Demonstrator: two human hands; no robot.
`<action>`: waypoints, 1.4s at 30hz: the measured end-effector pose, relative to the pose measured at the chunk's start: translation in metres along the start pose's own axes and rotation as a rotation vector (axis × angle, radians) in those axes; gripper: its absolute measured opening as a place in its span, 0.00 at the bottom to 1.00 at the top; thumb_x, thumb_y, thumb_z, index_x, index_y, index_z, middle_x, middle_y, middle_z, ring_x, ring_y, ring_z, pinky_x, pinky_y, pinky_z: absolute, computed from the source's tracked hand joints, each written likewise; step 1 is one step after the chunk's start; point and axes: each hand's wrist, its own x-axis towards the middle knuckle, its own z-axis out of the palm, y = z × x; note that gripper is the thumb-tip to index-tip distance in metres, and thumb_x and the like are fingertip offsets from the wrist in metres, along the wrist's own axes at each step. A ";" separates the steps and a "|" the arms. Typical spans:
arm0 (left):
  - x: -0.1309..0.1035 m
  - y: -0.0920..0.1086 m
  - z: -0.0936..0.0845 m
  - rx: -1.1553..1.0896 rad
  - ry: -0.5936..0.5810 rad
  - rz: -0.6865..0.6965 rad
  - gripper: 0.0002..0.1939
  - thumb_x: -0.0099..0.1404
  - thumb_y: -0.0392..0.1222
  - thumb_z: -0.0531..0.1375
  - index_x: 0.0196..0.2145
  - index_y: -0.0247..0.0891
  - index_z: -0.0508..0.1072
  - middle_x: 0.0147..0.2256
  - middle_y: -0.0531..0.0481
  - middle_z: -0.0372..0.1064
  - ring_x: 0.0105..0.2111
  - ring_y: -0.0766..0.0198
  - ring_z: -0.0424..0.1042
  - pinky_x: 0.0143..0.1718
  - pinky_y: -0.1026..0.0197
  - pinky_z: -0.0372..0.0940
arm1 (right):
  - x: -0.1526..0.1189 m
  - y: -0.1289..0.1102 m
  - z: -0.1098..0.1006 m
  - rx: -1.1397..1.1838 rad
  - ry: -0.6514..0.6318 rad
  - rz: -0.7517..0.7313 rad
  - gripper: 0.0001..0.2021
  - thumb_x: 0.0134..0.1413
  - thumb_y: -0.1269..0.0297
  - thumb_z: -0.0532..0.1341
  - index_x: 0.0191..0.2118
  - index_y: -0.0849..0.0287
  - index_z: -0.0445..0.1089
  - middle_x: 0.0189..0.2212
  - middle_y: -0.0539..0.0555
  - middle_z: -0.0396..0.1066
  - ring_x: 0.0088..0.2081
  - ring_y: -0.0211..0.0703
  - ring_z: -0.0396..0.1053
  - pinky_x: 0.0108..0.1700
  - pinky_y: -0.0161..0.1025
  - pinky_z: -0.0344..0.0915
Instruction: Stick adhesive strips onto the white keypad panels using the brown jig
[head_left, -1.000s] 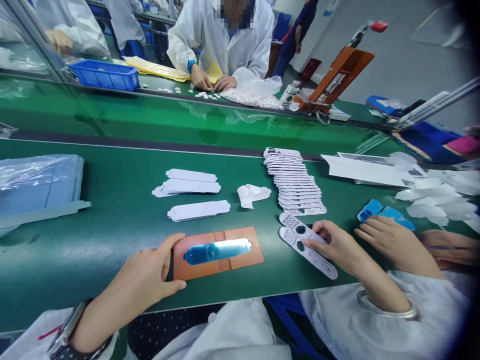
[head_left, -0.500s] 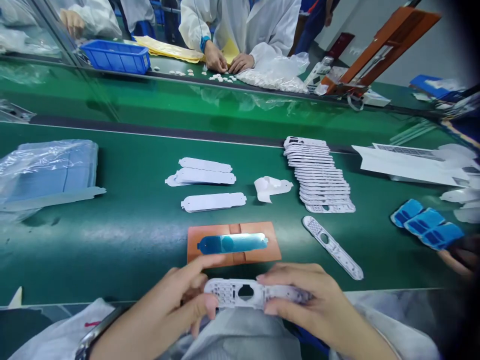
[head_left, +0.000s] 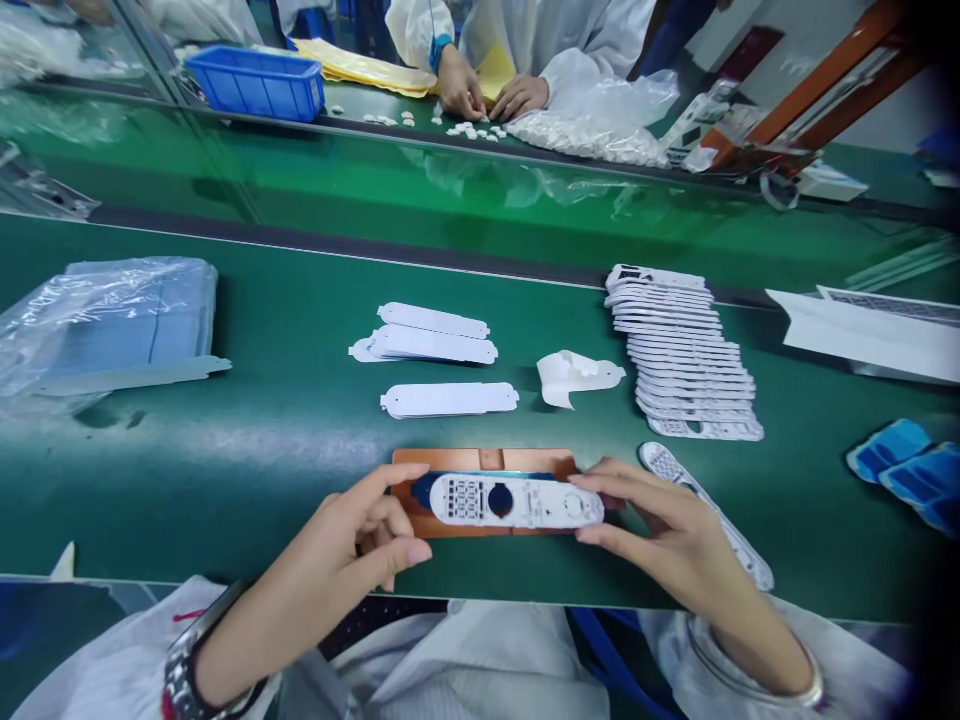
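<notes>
A white remote control shell (head_left: 517,502) with button holes and one large round opening is over the orange fixture block (head_left: 491,459). My right hand (head_left: 660,520) pinches its right end between thumb and fingers. At the left end, my left hand (head_left: 367,530) has thumb and index finger spread apart, the index tip near the block's corner. Beneath the shell, a dark blue strip (head_left: 421,489) lies on the block, mostly hidden; whether the shell touches it I cannot tell. Another white shell (head_left: 712,515) lies slanted on the table, partly behind my right hand.
White strips (head_left: 450,400) lie in piles beyond the block, beside a curled white piece (head_left: 577,378). A stack of shells (head_left: 686,360) stands at right, blue pieces (head_left: 907,465) farther right, a plastic-wrapped pack (head_left: 142,320) at left. Across the divider, a co-worker's hands (head_left: 487,95) handle small white parts.
The shell has moved forward from near my lap to over the orange block, covering most of the blue strip. My left fingers have come off its end. The view has shifted.
</notes>
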 end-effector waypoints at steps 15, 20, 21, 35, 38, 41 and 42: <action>0.013 0.005 0.003 0.479 0.156 0.106 0.18 0.65 0.45 0.51 0.51 0.42 0.68 0.23 0.55 0.64 0.22 0.66 0.64 0.21 0.67 0.55 | 0.011 0.007 0.004 -0.057 -0.135 0.051 0.14 0.53 0.61 0.62 0.47 0.49 0.71 0.40 0.55 0.68 0.43 0.45 0.67 0.38 0.40 0.69; 0.015 0.005 0.002 0.497 0.160 0.108 0.18 0.64 0.45 0.51 0.49 0.41 0.69 0.22 0.55 0.63 0.22 0.66 0.63 0.22 0.67 0.56 | 0.013 0.008 0.006 -0.108 -0.108 0.059 0.14 0.51 0.61 0.63 0.46 0.50 0.71 0.38 0.54 0.67 0.42 0.45 0.66 0.39 0.41 0.68; 0.015 0.005 0.002 0.493 0.160 0.108 0.17 0.64 0.45 0.51 0.49 0.41 0.69 0.22 0.55 0.63 0.21 0.66 0.63 0.22 0.67 0.56 | 0.013 0.007 0.006 -0.117 -0.106 0.062 0.14 0.51 0.61 0.64 0.46 0.51 0.72 0.37 0.54 0.67 0.41 0.46 0.66 0.39 0.41 0.68; 0.016 0.009 0.000 0.813 0.172 0.157 0.15 0.66 0.41 0.50 0.47 0.40 0.71 0.32 0.49 0.75 0.27 0.60 0.74 0.24 0.65 0.65 | 0.014 0.000 0.000 -0.239 -0.174 0.038 0.11 0.57 0.62 0.59 0.45 0.54 0.71 0.38 0.55 0.65 0.41 0.44 0.64 0.38 0.41 0.68; 0.017 0.019 0.001 1.106 0.113 0.151 0.16 0.66 0.38 0.51 0.48 0.38 0.72 0.37 0.43 0.77 0.29 0.53 0.77 0.25 0.59 0.69 | 0.018 -0.007 0.000 -0.373 -0.220 -0.025 0.08 0.58 0.65 0.57 0.42 0.56 0.72 0.36 0.55 0.67 0.37 0.44 0.64 0.34 0.39 0.66; 0.020 0.031 0.004 1.327 -0.011 0.146 0.19 0.63 0.30 0.52 0.51 0.35 0.71 0.38 0.39 0.77 0.29 0.50 0.77 0.25 0.55 0.71 | 0.024 -0.016 0.003 -0.527 -0.236 -0.070 0.06 0.57 0.69 0.57 0.35 0.58 0.72 0.31 0.54 0.68 0.33 0.43 0.63 0.31 0.39 0.63; 0.022 0.033 0.006 1.373 -0.055 0.160 0.21 0.61 0.28 0.52 0.51 0.35 0.71 0.39 0.39 0.76 0.29 0.51 0.77 0.25 0.55 0.72 | 0.025 -0.018 0.005 -0.567 -0.227 -0.090 0.07 0.58 0.70 0.56 0.33 0.59 0.72 0.30 0.55 0.68 0.31 0.43 0.63 0.30 0.39 0.62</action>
